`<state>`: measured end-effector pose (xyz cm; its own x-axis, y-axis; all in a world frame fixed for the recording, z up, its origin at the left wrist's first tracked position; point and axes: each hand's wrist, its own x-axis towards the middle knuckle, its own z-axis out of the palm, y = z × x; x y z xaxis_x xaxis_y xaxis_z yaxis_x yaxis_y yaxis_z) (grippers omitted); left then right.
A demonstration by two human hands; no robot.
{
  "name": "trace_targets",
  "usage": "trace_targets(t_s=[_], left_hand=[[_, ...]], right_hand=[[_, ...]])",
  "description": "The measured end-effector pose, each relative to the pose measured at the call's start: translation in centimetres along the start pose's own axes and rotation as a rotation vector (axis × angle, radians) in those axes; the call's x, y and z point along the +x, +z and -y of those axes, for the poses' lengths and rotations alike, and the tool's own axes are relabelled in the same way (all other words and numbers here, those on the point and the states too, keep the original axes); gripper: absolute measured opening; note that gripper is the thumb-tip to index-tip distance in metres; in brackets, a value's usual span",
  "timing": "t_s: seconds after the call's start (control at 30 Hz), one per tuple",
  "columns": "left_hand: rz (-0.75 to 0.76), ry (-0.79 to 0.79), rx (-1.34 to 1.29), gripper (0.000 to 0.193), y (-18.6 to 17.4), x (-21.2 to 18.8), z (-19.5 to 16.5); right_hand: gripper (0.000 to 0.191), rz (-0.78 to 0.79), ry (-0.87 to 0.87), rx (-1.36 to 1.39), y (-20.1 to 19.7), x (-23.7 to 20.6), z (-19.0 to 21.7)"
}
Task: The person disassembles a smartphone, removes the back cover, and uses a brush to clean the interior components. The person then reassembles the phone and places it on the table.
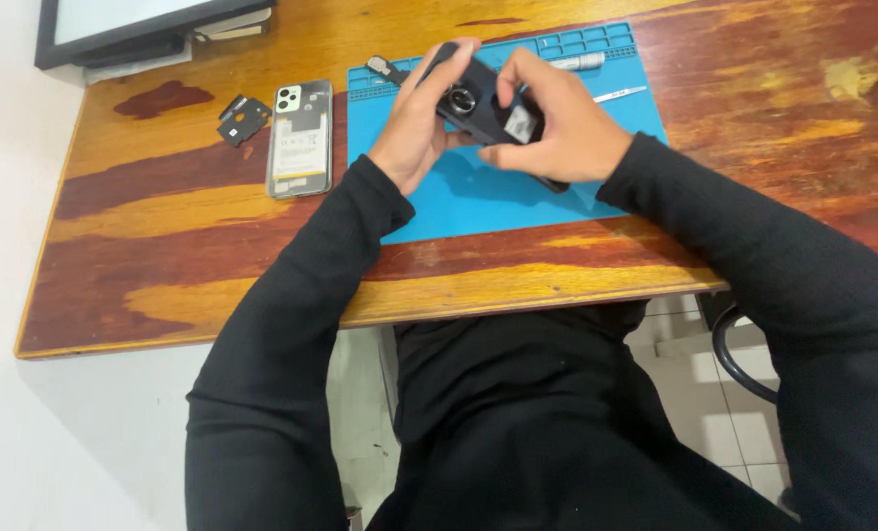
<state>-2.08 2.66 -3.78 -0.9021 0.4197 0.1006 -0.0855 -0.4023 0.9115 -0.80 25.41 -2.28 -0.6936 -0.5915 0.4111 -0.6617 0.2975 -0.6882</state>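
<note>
Head view: both hands grip one thing between them, a dark phone back cover [483, 106] with a round ring on its face. The left hand [414, 123] closes on its upper left end, fingers curled over the top edge and thumb lying by the ring. The right hand [557, 128] closes on its lower right part, thumb pressing down on the face beside a small pale label, fingers wrapped beneath. The cover is held just above the blue work mat [518, 202], over the mat's far half; whether it touches the mat cannot be told.

The cover's long axis runs on a slant, from the far left by the left fingertips down toward the near right under the right palm. So each hand holds one end, and neither is markedly nearer; the ring lies closer to the left thumb, the label closer to the right.

At the mat's far right corner lie a silvery pen-like tool [579, 62] and a thin metal pry tool [620, 94], both just past the right hand. Off the mat's left edge, on the wooden tabletop [164, 226], an opened phone [299, 138] lies back upward, its long axis pointing away from the person, with a small black part [242, 119] just beside it. A dark-framed screen [134, 25] stands at the tabletop's far left corner.
</note>
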Motion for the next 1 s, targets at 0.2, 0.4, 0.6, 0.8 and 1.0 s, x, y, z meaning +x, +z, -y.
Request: trace_targets(t_s=[0.2, 0.4, 0.6, 0.8, 1.0], left_hand=[[-0.231, 0.061, 0.51, 0.043, -1.0, 1.4, 0.4], [-0.164, 0.419, 1.235, 0.032, -1.0, 0.6, 1.1], [-0.077, 0.315, 1.385, 0.032, 0.3, -0.2, 0.6], [-0.05, 0.277, 1.447, 0.035, 0.4, -0.3, 0.2], [-0.041, 0.273, 1.486, 0.036, 0.2, -0.3, 0.2]], right_hand=[[0.06, -0.087, -0.02, -0.277, -5.5, 0.3, -4.1], [0.041, -0.147, 0.435, -0.335, -11.5, -1.2, -8.0], [0.043, -0.111, 0.48, -0.527, -14.5, -2.8, -11.2], [0.067, -0.069, 0.723, -0.779, -15.9, -3.1, -13.8], [0.087, 0.047, 0.837, -0.795, -15.9, -2.5, -13.7]])
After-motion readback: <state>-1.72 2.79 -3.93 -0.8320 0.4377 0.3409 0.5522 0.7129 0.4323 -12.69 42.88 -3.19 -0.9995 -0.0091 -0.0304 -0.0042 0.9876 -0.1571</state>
